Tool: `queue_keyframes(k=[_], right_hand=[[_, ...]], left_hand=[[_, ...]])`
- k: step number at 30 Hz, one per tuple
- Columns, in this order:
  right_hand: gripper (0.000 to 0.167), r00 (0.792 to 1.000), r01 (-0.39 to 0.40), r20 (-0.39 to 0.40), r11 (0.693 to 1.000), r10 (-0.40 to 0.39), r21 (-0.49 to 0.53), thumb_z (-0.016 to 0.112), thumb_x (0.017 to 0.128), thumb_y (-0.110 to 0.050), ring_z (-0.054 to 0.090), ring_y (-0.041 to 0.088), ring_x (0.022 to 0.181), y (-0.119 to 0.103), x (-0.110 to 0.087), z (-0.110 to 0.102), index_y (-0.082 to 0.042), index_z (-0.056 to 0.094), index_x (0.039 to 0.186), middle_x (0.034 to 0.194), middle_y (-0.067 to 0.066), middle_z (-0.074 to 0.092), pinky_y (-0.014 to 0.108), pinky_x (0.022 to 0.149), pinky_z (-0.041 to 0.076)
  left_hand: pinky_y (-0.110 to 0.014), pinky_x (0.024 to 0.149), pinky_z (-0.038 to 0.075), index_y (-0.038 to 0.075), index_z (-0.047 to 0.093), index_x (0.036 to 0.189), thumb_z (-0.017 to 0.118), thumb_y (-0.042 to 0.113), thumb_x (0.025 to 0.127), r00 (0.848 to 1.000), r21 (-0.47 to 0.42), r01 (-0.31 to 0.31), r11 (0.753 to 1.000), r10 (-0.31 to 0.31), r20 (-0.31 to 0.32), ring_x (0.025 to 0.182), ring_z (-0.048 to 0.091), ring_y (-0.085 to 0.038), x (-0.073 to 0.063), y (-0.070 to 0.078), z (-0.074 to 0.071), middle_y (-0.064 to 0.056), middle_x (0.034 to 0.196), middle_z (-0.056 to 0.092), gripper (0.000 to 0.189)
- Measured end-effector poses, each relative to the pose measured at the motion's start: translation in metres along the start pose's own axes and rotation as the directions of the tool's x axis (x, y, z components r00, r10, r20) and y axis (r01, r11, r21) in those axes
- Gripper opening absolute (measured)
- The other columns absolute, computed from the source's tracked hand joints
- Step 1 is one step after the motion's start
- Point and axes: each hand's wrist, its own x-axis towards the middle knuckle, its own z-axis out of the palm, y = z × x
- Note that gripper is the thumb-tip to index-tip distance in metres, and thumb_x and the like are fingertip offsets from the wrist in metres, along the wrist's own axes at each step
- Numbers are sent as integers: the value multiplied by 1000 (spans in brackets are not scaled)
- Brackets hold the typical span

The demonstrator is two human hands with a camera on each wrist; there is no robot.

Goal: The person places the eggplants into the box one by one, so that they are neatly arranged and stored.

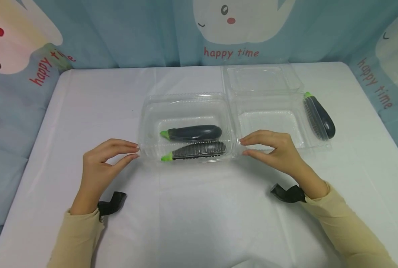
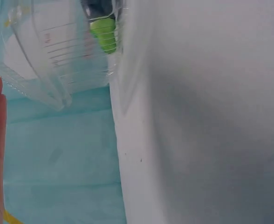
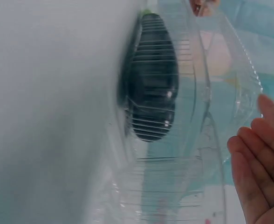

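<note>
- Two eggplants (image 1: 195, 133) are held in a clear container (image 1: 185, 108) between left grip (image 1: 103, 160) and right grip (image 1: 277, 150), both unclosed.
- Third eggplant (image 1: 323, 117), toward the desk's (image 1: 199, 212) right edge, is shown by head view only.

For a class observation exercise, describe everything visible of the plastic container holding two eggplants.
The clear, plastic-looking clamshell container is rectangular, with ribbed sides and a flared rim. Its lid appears folded over; latching can't be told. It sits on the white tablecloth left of a second, open container, with two dark, green-capped eggplants lying lengthwise inside. The left grip and right grip are open at its ends; contact is unclear.
</note>
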Motion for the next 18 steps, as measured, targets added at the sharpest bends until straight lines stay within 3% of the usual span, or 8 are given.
queue_keyframes(k=[5,9,12,16,18], right_hand=[[17,999,-15,29,1000,15,-5,75,82,-16,67,13,88,3,-3,3,-1,73,90,89,8,71,18,81,50],[13,999,-25,45,999,26,-22,75,81,-13,66,14,86,4,-4,7,-3,74,89,88,6,71,17,80,49],[13,998,-25,56,1000,26,-18,75,81,-14,66,14,85,4,-5,9,-3,73,87,87,6,71,16,80,49],[10,998,-22,60,1000,23,-19,76,79,-10,66,14,84,4,-5,10,-4,73,86,85,5,71,16,79,49],[9,998,-16,62,1000,18,-26,77,77,-7,66,14,83,3,-5,10,-5,74,85,85,4,71,15,79,49]], left_hand=[[-16,83,47,-3,74,83,70,30,81,1000,46,-10,999,10,16,92,62,-3,-6,-1,3,-15,88,69,33],[-15,84,46,-1,74,84,78,3,75,999,81,-29,996,27,26,93,61,-1,-11,-1,3,-15,89,69,11],[-12,82,45,0,74,85,72,-18,67,999,116,-38,993,35,31,93,60,1,-13,0,3,-13,90,70,25],[-12,82,45,0,73,86,60,-18,71,999,130,-30,991,27,25,92,60,0,-16,3,5,-11,90,69,27],[-13,84,45,0,73,86,61,-14,72,1000,123,-16,992,15,17,93,60,-2,-17,5,6,-12,91,69,23]])
